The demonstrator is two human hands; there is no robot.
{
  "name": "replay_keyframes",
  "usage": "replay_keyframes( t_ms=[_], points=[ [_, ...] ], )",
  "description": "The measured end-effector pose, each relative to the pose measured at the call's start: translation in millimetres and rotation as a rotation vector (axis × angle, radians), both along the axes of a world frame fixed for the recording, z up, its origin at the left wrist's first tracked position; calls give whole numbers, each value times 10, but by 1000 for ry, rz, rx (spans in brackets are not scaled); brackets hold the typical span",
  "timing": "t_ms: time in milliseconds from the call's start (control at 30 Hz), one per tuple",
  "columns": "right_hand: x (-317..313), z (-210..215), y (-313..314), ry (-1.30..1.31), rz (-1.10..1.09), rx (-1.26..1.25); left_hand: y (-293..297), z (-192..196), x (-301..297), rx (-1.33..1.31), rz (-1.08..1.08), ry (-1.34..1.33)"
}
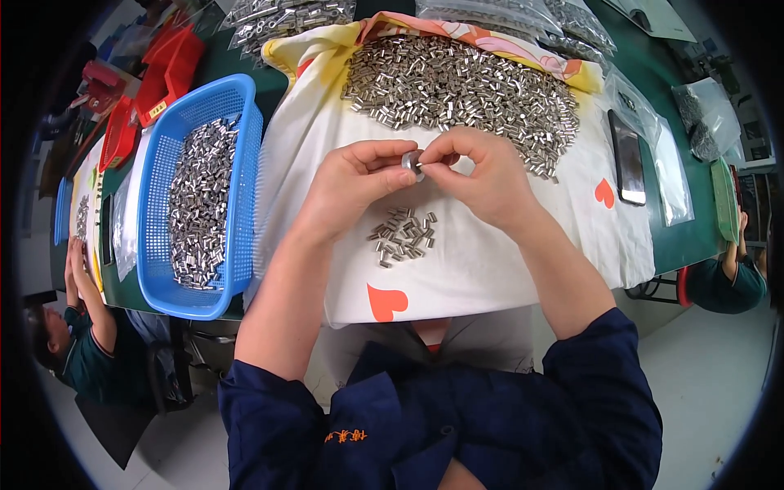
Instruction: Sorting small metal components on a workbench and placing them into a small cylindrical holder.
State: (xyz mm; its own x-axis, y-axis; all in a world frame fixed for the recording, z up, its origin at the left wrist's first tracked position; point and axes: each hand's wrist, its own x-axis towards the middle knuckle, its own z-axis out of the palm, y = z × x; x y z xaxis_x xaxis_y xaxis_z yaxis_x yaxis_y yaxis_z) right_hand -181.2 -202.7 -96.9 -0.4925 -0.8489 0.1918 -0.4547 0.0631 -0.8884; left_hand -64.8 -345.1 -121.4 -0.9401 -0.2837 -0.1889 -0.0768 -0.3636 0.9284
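My left hand [371, 167] pinches a small round metal piece [413, 162] between thumb and fingers, above the white cloth [302, 278]. From the right, my right hand [474, 167] meets it with thumb and forefinger closed on a thin, pin-like metal part [420, 166], too small to make out fully. Just below my hands lies a small group of short silver metal cylinders [403, 237]. A wide heap of similar cylinders [465, 86] spreads over the cloth beyond my hands.
A blue plastic basket [249, 106] holding many cylinders stands at the left. Red bins [171, 69] are behind it. Bags of metal parts [286, 20] lie at the back. A phone [627, 155] rests at the right. Co-workers sit at left [90, 343] and right [727, 282].
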Motion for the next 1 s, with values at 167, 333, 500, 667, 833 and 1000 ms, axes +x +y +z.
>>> replay_keyframes(
  t_ms=[167, 333, 500, 667, 833, 1000],
  points=[
    [29, -64, -8, 275, -28, -22, 31, -1, -3, -24, 6, -11],
    [34, -96, -27, 269, -39, -89, 8, -13, 3, -80, 17, -19],
    [-89, -30, 8, -53, 37, 26, 12, 31, 1, -74, -24, -43],
    [-95, 41, 12, -153, 39, 207, 44, 51, 10, -100, -72, -81],
    [-207, 104, 100, 7, 116, 313, 21, 58, 14, -85, -45, -88],
    [-65, -67, 93, 419, 332, 417, 23, 57, -14, -53, -34, -64]
  ],
)
